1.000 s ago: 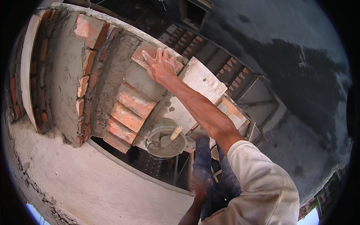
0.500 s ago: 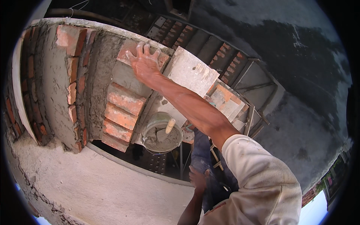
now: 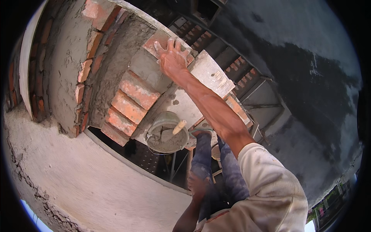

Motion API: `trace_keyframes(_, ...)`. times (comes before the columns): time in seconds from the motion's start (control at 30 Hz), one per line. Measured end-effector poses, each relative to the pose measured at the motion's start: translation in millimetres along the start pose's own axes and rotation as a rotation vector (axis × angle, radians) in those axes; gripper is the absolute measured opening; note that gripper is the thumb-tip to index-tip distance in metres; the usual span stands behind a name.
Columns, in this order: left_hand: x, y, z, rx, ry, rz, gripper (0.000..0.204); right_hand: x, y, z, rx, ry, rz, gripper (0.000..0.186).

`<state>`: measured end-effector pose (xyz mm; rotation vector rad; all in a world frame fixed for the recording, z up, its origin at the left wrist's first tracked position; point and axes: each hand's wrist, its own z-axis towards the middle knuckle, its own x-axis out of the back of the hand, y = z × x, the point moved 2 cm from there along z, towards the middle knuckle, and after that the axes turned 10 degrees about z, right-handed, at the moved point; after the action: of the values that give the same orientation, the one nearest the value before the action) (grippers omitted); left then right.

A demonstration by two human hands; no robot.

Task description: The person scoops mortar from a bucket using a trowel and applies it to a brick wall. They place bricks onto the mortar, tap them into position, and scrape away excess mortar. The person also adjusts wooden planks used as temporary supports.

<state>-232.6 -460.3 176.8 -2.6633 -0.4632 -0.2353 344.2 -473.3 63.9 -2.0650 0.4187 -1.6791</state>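
Note:
My right hand (image 3: 172, 58) lies with spread fingers on a red brick (image 3: 155, 38) at the upper end of the step, beside smeared grey mortar (image 3: 143, 63). Below it several red bricks (image 3: 128, 107) are laid side by side. A bucket of mortar (image 3: 157, 141) with a wooden-handled trowel (image 3: 178, 127) in it stands on the pale ledge (image 3: 203, 73), below my forearm. My left hand (image 3: 196, 185) is low in the view against my jeans-covered leg, its fingers loosely apart and slightly blurred, with nothing visible in it.
Mortared brick steps (image 3: 67, 62) climb at left, edged by a thin curved board (image 3: 28, 62). A curved pale wall (image 3: 89, 178) borders a dark opening with metal supports below the bucket. A lower stair (image 3: 237, 73) and dark plastered wall (image 3: 293, 77) are at right.
The view has shifted slightly between frames. My right hand stays on the same brick throughout. My left hand remains low by my leg, shifting slightly.

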Motion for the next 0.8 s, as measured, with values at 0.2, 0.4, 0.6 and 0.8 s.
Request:
trace_keyframes(0.2, -2.1, -3.1, -3.5, -0.034, -0.005, -0.022, 0.125, -6.7, 6.3, 5.2, 0.04, 0.036, -0.029, 0.069)
trace_keyframes(0.4, -10.6, -0.5, 0.2, -0.031, -0.01, -0.038, 0.127, 8.3, -1.3, 1.8, 0.024, -0.05, -0.005, 0.073)
trace_keyframes(0.6, -18.5, -2.6, -0.5, -0.043, -0.003, -0.117, 0.126, 15.7, -5.4, 7.4, 0.015, -0.088, -0.002, 0.077)
trace_keyframes(0.8, -29.7, -8.6, -2.2, -0.058, 0.025, -0.249, 0.124, 36.7, -12.5, 1.7, -0.072, -0.297, 0.014, 0.083)
